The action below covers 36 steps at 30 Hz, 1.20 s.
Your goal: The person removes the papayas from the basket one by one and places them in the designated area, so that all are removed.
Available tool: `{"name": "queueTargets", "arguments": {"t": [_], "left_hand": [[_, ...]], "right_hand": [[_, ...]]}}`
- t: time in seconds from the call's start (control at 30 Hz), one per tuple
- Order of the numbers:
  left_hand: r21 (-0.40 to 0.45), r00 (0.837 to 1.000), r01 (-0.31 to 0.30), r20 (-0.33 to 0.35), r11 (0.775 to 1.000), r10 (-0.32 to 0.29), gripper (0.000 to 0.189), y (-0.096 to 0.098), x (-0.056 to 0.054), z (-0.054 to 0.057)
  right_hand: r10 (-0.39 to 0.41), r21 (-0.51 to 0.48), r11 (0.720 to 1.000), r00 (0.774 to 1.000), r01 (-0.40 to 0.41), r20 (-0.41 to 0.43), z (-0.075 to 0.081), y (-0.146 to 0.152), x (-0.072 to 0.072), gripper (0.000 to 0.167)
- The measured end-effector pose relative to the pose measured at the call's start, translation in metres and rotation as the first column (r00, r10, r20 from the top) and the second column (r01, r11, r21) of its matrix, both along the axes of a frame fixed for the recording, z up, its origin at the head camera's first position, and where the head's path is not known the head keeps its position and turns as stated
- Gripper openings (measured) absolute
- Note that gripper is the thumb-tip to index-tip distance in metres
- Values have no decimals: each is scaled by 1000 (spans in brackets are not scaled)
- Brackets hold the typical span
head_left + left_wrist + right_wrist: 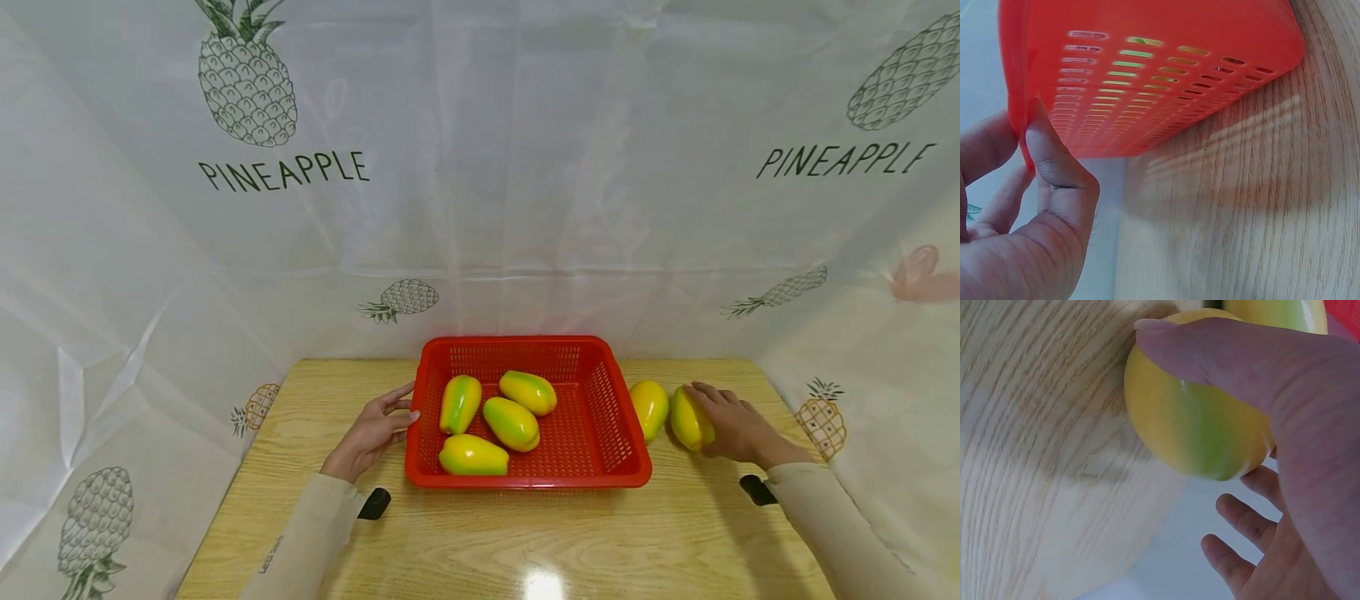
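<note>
Left hand (375, 432) pinches the rim of the red basket (527, 482); hold it steady. At the table's (465, 542) right, the right hand (738, 427) grasps the outer yellow-green fruit (687, 421); wrapping its spread fingers (1247, 523) should firm the grip.

"PINEAPPLE" (283, 172) twice on white sheet (510, 208), small lettering (272, 554) on left sleeve (311, 525), illegible

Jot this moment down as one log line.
left hand: pinches red basket by rim | right hand: grips yellow-green fruit | inside basket: four similar fruits | another fruit: between basket and held fruit
</note>
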<state>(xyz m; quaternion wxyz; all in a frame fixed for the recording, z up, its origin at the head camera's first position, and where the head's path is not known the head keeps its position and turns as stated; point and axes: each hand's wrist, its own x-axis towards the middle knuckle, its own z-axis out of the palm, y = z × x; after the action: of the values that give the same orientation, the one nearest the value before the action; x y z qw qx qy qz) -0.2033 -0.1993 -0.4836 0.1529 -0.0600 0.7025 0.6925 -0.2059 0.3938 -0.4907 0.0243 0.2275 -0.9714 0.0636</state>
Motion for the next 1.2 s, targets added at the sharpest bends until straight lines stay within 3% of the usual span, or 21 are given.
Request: {"name": "queueTargets", "arguments": {"t": [0.47, 1.2], "left_hand": [[6, 1000, -2, 4, 1000, 2, 64, 0, 1, 1], [19, 1000, 5, 4, 1000, -5, 63, 0, 1, 2]], "right_hand": [[9, 7, 1000, 1000, -9, 30, 9, -7, 1, 100], [10, -14, 1000, 996, -8, 84, 8, -7, 0, 99]]}}
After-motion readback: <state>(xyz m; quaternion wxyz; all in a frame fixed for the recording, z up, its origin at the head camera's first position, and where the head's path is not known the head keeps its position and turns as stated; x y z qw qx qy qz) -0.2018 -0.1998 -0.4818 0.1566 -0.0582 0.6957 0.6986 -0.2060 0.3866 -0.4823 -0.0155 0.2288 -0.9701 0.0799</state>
